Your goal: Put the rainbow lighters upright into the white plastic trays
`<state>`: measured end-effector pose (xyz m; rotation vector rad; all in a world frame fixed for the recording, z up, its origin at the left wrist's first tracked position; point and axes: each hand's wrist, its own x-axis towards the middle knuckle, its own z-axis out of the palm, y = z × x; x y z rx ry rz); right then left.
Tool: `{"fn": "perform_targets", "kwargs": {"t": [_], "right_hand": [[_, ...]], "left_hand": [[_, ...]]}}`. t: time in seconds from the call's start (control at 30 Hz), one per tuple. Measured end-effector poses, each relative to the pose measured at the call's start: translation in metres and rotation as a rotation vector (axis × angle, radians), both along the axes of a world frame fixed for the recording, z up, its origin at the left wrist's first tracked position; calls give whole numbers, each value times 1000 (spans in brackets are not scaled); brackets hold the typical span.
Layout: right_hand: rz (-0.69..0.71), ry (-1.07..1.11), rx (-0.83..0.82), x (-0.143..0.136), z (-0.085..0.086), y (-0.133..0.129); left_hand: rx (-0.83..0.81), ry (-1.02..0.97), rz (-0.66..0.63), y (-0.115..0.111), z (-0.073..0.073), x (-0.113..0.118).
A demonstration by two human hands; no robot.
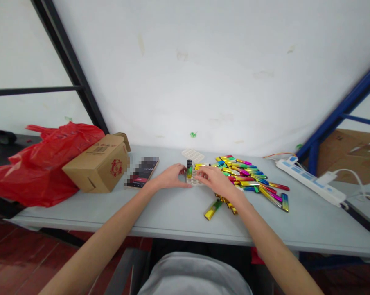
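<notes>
Between my two hands is a pale tray (197,180) with rows of round hollows. A few slim pieces (189,171) that look like lighters, yellow-green with black tops, stand upright at its left part. My left hand (174,177) is at the tray's left side, thumb stretched along the near edge and fingers apart from it, beside the upright lighters. Over the tray's right part is my right hand (215,179), its fingers curled and the tips close together. Whatever is in those fingertips is too small to make out. A second pale tray (193,155) lies behind.
Shiny multicoloured lighters (243,174) lie heaped right of my hands; one yellow-green lighter (213,209) lies nearer me. A white power strip (310,182) is at far right. Leftward are a phone (143,172), a cardboard box (97,164) and a red plastic bag (43,164).
</notes>
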<state>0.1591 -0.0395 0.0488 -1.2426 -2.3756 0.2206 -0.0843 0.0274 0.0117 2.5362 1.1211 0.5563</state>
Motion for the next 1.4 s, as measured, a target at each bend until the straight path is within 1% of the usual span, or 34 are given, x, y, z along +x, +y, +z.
{"fn": "perform_targets", "kwargs": {"t": [0.07,0.1,0.17,0.23,0.3,0.37,0.43,0.5,0.6,0.73,0.87,0.97,1.03,1.13,1.23,1.33,1.4], "right_hand": [[124,16,-58,20,8,-15],[157,7,-77,30,12,-24],[184,-45,-93,45,15,-43],[178,-113,-77,54,14,-60],[173,-184,-54,57,11,-70],[191,-218,-46,56,8,-72],[231,-181,-76,54,8,-68],[247,-70,-150,54,9,-61],[194,206,-278,56,9,-50],[115,630,-349,52,6,-28],[20,877,-336,36,10,2],[-3,1046,-358,18,16,22],[-8,1152,-391,6,17,31],[10,1203,-469,-6,11,36],[40,1114,-518,-11,-2,34],[32,1025,-494,-12,-15,30],[-17,966,-454,-13,-21,29]], "left_hand": [[-8,-9,3,0,0,0],[-9,-12,6,0,0,0],[-12,-12,9,0,1,1],[-17,-7,10,-1,2,1],[-20,-8,11,-1,2,2],[-23,-18,11,-1,3,2],[-25,-26,11,-1,3,2],[-26,-21,8,-1,2,2],[-29,-9,6,-1,1,1],[-32,-22,-2,-1,1,1],[-38,-27,0,-2,3,1],[-48,-25,-8,-3,5,1],[-51,-30,-9,-4,5,1],[-46,-40,-3,-4,5,1],[-37,-38,0,-4,5,1],[-35,-29,4,-3,4,1],[-34,-23,7,-3,3,1]]}}
